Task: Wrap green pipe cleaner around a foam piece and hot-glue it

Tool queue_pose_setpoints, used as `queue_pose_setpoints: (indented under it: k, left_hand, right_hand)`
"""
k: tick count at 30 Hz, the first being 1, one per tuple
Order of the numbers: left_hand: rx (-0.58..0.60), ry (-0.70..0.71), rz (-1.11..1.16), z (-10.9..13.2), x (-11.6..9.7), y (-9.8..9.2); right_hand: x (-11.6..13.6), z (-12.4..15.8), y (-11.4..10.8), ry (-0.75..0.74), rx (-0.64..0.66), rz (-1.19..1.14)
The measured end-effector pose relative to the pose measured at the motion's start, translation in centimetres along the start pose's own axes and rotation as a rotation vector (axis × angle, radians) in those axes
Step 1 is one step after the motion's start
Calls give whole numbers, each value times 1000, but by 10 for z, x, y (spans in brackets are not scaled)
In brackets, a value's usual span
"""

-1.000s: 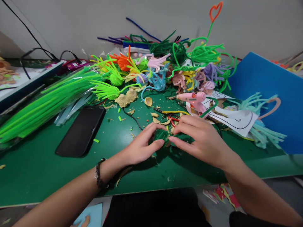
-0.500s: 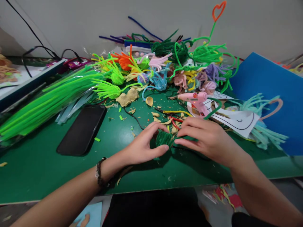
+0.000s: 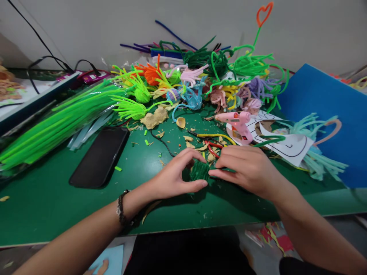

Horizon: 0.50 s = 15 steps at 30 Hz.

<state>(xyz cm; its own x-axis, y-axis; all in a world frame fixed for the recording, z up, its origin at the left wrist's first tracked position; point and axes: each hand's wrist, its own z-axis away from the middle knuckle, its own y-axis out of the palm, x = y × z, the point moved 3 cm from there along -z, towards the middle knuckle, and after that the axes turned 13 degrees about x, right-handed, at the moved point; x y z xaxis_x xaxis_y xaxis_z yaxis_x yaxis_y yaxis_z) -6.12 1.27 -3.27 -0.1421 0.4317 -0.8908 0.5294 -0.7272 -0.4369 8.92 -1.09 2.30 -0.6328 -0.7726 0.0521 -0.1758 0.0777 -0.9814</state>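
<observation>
My left hand (image 3: pixel 179 173) curls its thumb and fingers around a dark green bundle of wound pipe cleaner (image 3: pixel 200 170). From the right, my right hand (image 3: pixel 246 166) pinches close beside that bundle. A dark green pipe cleaner (image 3: pixel 271 140) runs out behind my right hand, its free end pointing right; the stretch inside the fingers is hidden. Just beyond the hands lie red-handled pliers (image 3: pixel 212 144) and a yellow-handled tool (image 3: pixel 218 136), partly covered by the right hand. Further back, a pink hot glue gun (image 3: pixel 238 124) rests beside cut white paper (image 3: pixel 298 145).
A black phone (image 3: pixel 100 158) lies left of my hands, beside bagged bright green pipe cleaners (image 3: pixel 71 118). Pipe-cleaner tassels (image 3: pixel 192 95) crowd the back. Tan scraps (image 3: pixel 189 144) litter the middle. A blue board (image 3: pixel 329 114) stands right.
My right hand has shifted slightly left and down, closer to the bundle. The pipe cleaner's free end has swung outward to the right. My left hand keeps its grip.
</observation>
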Motion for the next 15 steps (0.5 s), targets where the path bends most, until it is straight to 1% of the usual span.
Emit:
queue_pose_setpoints:
  k: [6, 10, 12, 15]
  left_hand:
    - [-25, 45, 16, -1, -1, 0]
    - [-53, 37, 21, -2, -1, 0]
    - [-83, 6, 76, -2, 0, 1]
    - [-92, -63, 242, -3, 2, 1]
  right_hand:
    - [1, -3, 1, 19, 40, -29]
    - [0, -5, 2, 21, 59, -29]
    - [-2, -6, 1, 26, 50, -99]
    - [-8, -8, -4, 58, 48, -293]
